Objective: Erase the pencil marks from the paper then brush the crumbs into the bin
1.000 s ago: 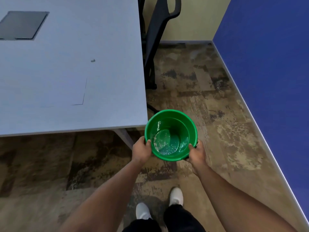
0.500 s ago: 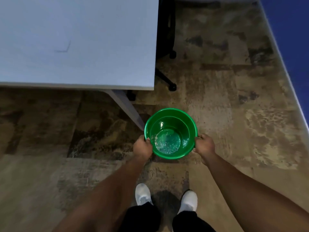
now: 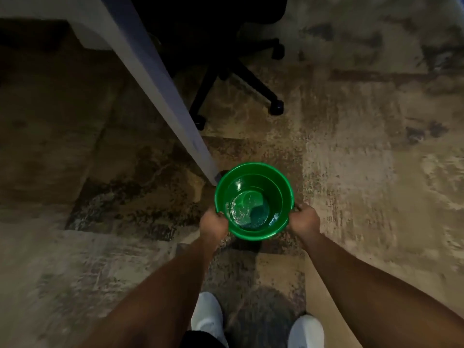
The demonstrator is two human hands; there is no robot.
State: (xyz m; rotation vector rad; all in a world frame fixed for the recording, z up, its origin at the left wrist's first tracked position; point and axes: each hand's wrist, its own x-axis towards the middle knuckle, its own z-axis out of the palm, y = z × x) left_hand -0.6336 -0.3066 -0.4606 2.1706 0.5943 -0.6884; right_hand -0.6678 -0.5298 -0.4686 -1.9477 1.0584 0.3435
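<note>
A green bin (image 3: 254, 200) is held low over the floor (image 3: 376, 172), pale specks scattered on its bottom. The left hand (image 3: 213, 223) and right hand (image 3: 305, 219) have their fingers clenched on its opposite rims. Its far rim is just beside the foot of the table leg (image 3: 160, 79); open carpet lies to the right

Green round bin (image 3: 283, 187) — upright, open top, pale specks at bottom, beside table leg.
</note>
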